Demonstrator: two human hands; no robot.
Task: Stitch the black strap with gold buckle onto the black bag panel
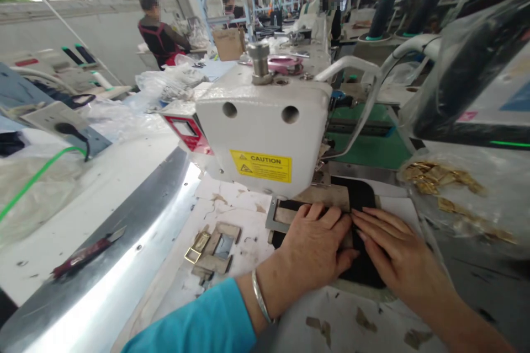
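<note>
In front of me a flat black panel with rounded corners lies under the head of a white sewing machine. A tan strip and a grey metal frame are on it near the machine. My left hand presses on the panel with bent fingers and the thumb tucked toward the right, holding it. My right hand rests on the panel's right side, fingers stretched out and nearly straight. Its fingertips meet the left hand's fingers at the middle. What lies beneath the left palm is hidden.
Left of the panel are tan frame-shaped pieces and a gold buckle. A cutter with a dark red handle lies farther left. Gold metal parts sit in a clear bag at right. Several people work behind the machine.
</note>
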